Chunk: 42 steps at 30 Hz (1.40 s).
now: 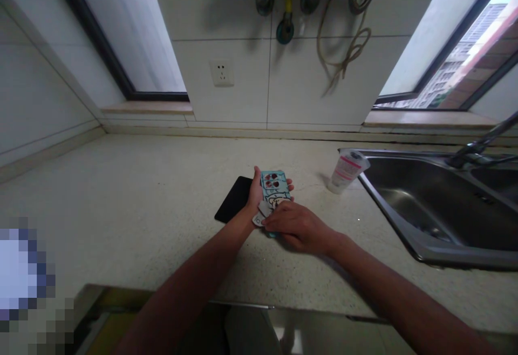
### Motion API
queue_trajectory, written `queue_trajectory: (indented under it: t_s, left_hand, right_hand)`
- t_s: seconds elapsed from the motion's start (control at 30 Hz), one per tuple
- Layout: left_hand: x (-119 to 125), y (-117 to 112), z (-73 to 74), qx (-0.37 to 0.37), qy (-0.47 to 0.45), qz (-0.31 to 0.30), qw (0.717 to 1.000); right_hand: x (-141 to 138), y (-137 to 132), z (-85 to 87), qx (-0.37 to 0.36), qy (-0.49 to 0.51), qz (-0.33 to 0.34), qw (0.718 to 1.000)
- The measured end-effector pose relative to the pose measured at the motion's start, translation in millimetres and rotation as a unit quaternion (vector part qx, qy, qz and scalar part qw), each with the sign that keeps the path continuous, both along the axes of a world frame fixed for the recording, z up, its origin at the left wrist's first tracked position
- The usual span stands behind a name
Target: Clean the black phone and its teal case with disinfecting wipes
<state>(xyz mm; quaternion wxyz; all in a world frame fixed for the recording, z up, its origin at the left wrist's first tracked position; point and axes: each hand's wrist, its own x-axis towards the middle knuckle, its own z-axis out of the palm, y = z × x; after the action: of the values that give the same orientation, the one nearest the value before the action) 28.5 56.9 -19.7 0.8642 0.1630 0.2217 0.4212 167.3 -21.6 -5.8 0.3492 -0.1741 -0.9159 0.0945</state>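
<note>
My left hand (254, 197) lies palm up above the countertop, its fingers wrapped round a phone in a light-blue case (274, 181) with dark red spots and a cartoon animal. Over the lower part of the case, my right hand (302, 227) is closed on a small flat grey-white piece (258, 219) with dark marks; its kind is not clear. That piece reaches to my left wrist. The right fingertips are partly hidden from view. Beneath and left of my left hand lies a thin black rectangular thing (232, 202), flat on the counter.
A clear plastic cup with pink print (347, 170) stands at the left rim of a steel sink (408, 236), with a faucet (475, 152) behind. The speckled countertop (121, 198) ends at a tiled wall with a socket (222, 73), pipes and a hanging cord (343, 63).
</note>
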Motion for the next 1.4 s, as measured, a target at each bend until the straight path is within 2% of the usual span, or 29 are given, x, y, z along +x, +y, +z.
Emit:
queue_trajectory:
  t_s: [0.13, 0.23, 0.33, 0.43, 0.53, 0.63, 0.77, 1.0, 1.17, 1.4]
  left_hand:
    - [0, 2, -2.4, -0.001, -0.006, -0.015, 1.000]
    - [0, 2, -2.6, 0.002, -0.007, -0.021, 1.000]
    - [-2, 1, -1.4, 0.010, -0.003, -0.010, 1.000]
    - [-3, 1, 0.8, 0.014, 0.005, -0.001, 1.000]
    - [-4, -1, 4.0, 0.011, 0.008, -0.019, 1.000]
    - [0, -3, 8.6, -0.002, -0.007, -0.044, 0.999]
    - [5, -6, 12.8, -0.011, -0.024, -0.040, 0.999]
    - [7, -7, 8.0, 0.009, -0.057, -0.061, 0.996]
    - [10, -7, 5.3, 0.011, -0.031, -0.057, 0.998]
    - [9, -6, 8.1, 0.019, -0.038, -0.020, 0.999]
  right_hand:
    - [2, 0, 2.3, -0.035, -0.024, 0.001, 0.999]
    - [7, 1, 5.3, -0.090, -0.046, -0.002, 0.995]
    - [14, 3, 7.6, -0.120, -0.071, -0.031, 0.990]
    - [22, 7, 6.7, -0.104, -0.093, -0.071, 0.988]
    - [29, 12, 3.7, -0.073, -0.094, -0.130, 0.984]
    - [34, 17, 0.5, -0.052, -0.075, -0.207, 0.974]
    - [34, 23, -4.8, -0.029, -0.033, -0.280, 0.959]
    - [24, 29, -9.0, 0.027, 0.023, -0.370, 0.928]
    - [22, 29, -6.4, 0.023, 0.018, -0.385, 0.923]
    - [20, 18, -0.5, -0.044, -0.014, -0.309, 0.950]
